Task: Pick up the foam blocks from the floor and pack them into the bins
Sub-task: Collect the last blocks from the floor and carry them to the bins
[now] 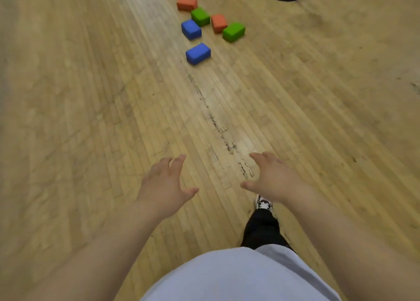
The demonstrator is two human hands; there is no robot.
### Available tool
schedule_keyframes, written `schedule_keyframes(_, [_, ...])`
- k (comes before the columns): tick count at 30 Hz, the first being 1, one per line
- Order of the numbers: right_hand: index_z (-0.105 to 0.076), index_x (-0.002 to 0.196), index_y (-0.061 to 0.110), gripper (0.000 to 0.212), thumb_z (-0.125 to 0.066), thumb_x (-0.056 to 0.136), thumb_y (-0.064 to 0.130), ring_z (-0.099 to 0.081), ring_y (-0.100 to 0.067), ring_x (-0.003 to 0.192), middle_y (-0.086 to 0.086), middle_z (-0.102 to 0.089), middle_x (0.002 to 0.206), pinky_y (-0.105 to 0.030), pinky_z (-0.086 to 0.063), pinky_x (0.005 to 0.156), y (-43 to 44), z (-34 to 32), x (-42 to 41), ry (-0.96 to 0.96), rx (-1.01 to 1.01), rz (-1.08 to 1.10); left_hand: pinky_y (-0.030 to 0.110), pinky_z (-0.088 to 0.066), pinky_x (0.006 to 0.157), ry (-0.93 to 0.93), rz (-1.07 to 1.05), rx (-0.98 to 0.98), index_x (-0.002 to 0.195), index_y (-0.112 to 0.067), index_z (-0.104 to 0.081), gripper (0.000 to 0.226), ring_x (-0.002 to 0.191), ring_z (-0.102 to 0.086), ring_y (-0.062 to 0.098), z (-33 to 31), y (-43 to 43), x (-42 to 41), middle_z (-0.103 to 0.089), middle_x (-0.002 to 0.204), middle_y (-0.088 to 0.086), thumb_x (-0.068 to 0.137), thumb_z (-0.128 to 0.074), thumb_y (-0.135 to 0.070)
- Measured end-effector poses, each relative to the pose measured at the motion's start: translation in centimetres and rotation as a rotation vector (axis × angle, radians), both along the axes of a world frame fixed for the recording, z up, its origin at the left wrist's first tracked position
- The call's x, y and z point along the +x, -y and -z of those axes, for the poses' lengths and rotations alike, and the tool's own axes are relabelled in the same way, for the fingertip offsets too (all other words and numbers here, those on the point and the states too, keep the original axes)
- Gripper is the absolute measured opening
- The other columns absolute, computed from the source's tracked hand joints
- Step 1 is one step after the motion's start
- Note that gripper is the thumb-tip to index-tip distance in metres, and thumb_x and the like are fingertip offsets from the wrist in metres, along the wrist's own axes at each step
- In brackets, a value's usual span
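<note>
Your left hand [163,187], fingers spread, holds nothing above the floor [68,118]. 6 foam blocks [218,23] (2 orange, 2 green, 2 blue) lie clustered on the floor, well beyond both sets of fingertips. Your right hand [272,180] is likewise spread and empty.

No text I can read anywhere right now. The blocks [198,53] show plain colour on every face I can see: blue, green, orange. The shoe [263,204] has a dark pattern on white, but it's too blurred for me to tell whether it is a logo or lettering. The dark line along the floor [91,118] reads as scuff marks, not writing.
</note>
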State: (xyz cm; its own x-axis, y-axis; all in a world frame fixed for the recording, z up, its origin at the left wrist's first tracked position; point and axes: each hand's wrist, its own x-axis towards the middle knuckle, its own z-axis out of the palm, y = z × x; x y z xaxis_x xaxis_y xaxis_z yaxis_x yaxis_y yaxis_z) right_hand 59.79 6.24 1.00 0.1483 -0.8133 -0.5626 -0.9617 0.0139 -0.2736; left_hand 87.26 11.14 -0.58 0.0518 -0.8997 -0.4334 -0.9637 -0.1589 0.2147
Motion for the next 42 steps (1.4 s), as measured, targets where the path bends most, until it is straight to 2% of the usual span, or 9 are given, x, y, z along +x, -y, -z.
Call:
schedule_keyframes(6, [-0.019,0.16,0.033,0.095,-0.066,0.084,0.065,-0.021,-0.026,0.152,-0.001,-0.019,0.167,-0.047,-0.031,0.116,15.7,1.6,-2.8,0.041,-0.02,-0.101,0.05,-0.028,0.121,-0.003,-0.139,0.017,0.162,-0.036,-0.005,0.098,0.153,-0.018,0.028,1.1,12.7,-3.1,-0.017,0.166,0.005,0.087,-0.056,-0.074])
schedule_keyframes(11, [-0.02,0.16,0.031,0.097,-0.065,0.083,0.068,-0.024,-0.029,0.151,-0.004,-0.021,0.167,-0.049,-0.032,0.118,29.3,0.1,-5.3,0.023,-0.011,-0.212,0.049,-0.028,0.121,-0.031,-0.249,0.014,0.161,-0.036,-0.005,0.097,0.153,-0.019,0.027,-1.1,22.9,-6.0,-0.015,0.167,0.004,0.088,-0.056,-0.072])
schedule_keyframes(16, [-0.019,0.16,0.032,0.095,-0.065,0.084,0.067,-0.023,-0.029,0.152,-0.002,-0.019,0.168,-0.051,-0.032,0.117,40.5,-1.5,-4.1,0.03,-0.041,-0.277,0.05,-0.028,0.121,-0.043,-0.314,-0.007,0.161,-0.038,-0.005,0.095,0.153,-0.018,0.026,-2.1,31.3,-5.7,-0.016,0.166,0.002,0.088,-0.056,-0.072])
schedule_keyframes(25, [-0.02,0.16,0.031,0.095,-0.066,0.084,0.065,-0.024,-0.028,0.152,-0.002,-0.02,0.167,-0.048,-0.033,0.118,61.5,1.3,4.1,0.016,-0.045,-0.239,0.05,-0.034,0.118,-0.055,-0.306,-0.025,0.16,-0.037,-0.008,0.094,0.15,-0.024,0.026,1.4,53.5,3.3,-0.021,0.164,0.002,0.088,-0.057,-0.07])
schedule_keyframes(33, [-0.016,0.161,0.031,0.096,-0.065,0.085,0.064,-0.02,-0.03,0.153,-0.005,-0.014,0.169,-0.049,-0.031,0.12,79.3,-1.4,11.8,-0.019,-0.085,-0.148,0.051,-0.035,0.117,0.056,-0.152,0.004,0.161,-0.035,-0.008,0.095,0.151,-0.025,0.029,-1.3,75.8,13.1,-0.019,0.166,0.005,0.087,-0.055,-0.073])
schedule_keyframes(42, [-0.016,0.161,0.032,0.097,-0.066,0.084,0.065,-0.02,-0.03,0.153,-0.005,-0.012,0.169,-0.05,-0.033,0.117,102.0,0.6,13.3,-0.028,-0.072,-0.122,0.046,-0.031,0.118,0.045,-0.158,0.003,0.161,-0.035,-0.01,0.094,0.151,-0.023,0.027,0.6,97.8,14.9,-0.02,0.166,0.004,0.088,-0.056,-0.072])
